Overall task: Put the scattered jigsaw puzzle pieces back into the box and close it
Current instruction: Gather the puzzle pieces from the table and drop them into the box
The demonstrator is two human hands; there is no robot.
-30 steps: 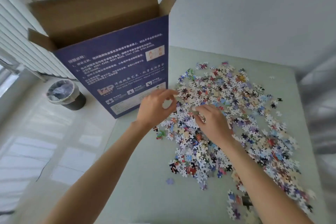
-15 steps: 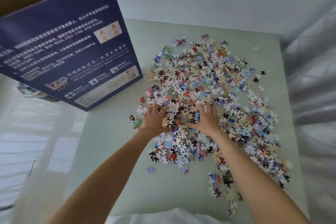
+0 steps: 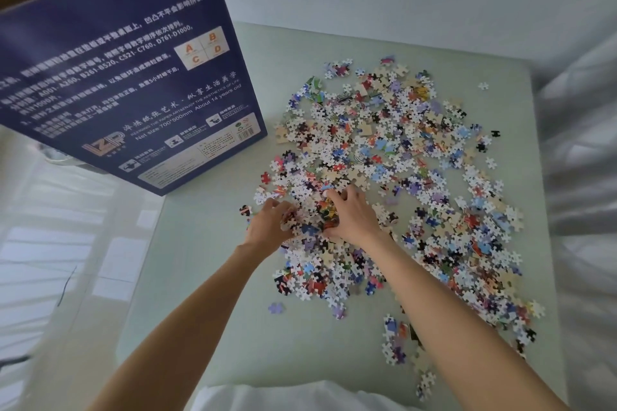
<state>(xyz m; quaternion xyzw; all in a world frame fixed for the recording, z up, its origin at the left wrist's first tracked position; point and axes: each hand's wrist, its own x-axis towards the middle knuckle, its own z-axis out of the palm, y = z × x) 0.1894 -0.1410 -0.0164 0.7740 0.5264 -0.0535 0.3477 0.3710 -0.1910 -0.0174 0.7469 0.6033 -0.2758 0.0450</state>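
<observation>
A big heap of colourful jigsaw pieces spreads over the pale green table. The tall dark blue puzzle box stands upright at the table's far left corner, its brown open top running out of view. My left hand and my right hand sit close together at the near left side of the heap. Both have fingers curled around one bunch of pieces gathered between them.
The table's left edge drops to a glossy white floor. Grey fabric lies along the right side. A single purple piece lies apart near the front. White cloth shows at the bottom edge.
My left hand came down from near the box to the heap. Both hands have drawn together, scooping pieces between them. The view dropped, so the box top left the frame.
</observation>
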